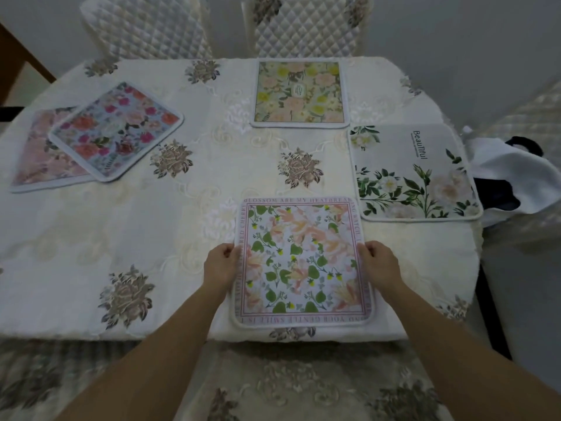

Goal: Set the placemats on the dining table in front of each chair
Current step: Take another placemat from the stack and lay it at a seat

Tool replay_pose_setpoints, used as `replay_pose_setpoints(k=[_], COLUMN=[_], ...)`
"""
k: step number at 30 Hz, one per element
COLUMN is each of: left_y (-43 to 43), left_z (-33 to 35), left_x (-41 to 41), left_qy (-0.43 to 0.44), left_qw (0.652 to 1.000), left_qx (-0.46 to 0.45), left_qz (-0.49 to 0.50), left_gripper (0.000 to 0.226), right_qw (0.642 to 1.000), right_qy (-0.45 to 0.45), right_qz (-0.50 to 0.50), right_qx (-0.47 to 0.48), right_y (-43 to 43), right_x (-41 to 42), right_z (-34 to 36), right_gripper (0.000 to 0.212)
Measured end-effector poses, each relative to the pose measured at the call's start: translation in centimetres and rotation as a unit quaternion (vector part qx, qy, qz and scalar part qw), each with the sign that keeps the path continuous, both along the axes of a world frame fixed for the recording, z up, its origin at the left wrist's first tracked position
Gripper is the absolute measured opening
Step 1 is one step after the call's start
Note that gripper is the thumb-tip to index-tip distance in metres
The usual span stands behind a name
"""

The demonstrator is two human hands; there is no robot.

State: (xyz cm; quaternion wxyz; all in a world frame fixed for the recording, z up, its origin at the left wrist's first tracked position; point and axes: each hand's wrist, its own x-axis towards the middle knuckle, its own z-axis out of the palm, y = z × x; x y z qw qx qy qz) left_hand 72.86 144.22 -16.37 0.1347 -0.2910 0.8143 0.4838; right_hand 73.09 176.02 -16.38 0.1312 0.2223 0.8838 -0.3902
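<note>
A square placemat with peach flowers, green leaves and a lettered pink border lies flat at the table's near edge. My left hand pinches its left edge and my right hand pinches its right edge. A yellow-and-peach floral placemat lies at the far side before a quilted chair. A white placemat with green leaves and the word "Beautiful" lies at the right end. At the left, a bright red-and-pink floral placemat rests tilted on top of a pale pink one.
A cream embroidered cloth covers the dining table. A second quilted chair stands at the far left. A white cloth bag with dark handles sits off the right end. A padded chair seat lies below the near edge.
</note>
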Motion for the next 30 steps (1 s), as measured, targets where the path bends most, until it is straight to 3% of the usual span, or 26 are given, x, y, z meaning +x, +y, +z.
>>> replay_pose_setpoints(k=[6, 18, 24, 27, 30], left_y=[0.1, -0.1, 0.0, 0.0, 1.1], left_z=[0.0, 0.8, 1.5, 1.9, 1.0], left_x=[0.1, 1.2, 1.7, 2.2, 2.4], left_qy=[0.001, 0.005, 0.028, 0.045, 0.119], left_qw=[1.000, 1.000, 0.991, 0.954, 0.872], left_qx=[-0.019, -0.025, -0.121, -0.266, -0.415], left_qz=[-0.001, -0.006, -0.046, -0.132, -0.232], left_gripper=[0.023, 0.022, 0.024, 0.027, 0.032], right_qw=[1.000, 0.999, 0.999, 0.988, 0.946], right_qy=[-0.020, -0.030, -0.041, 0.001, 0.147], right_qz=[0.001, -0.013, -0.003, 0.022, 0.108], right_qx=[0.009, -0.016, 0.012, 0.153, 0.270], right_y=[0.0, -0.1, 0.4, 0.2, -1.5], right_x=[-0.4, 0.0, 0.4, 1.4, 2.1], right_z=[0.3, 0.8, 0.8, 1.2, 0.7], right_gripper=[0.040, 0.040, 0.041, 0.031, 0.018])
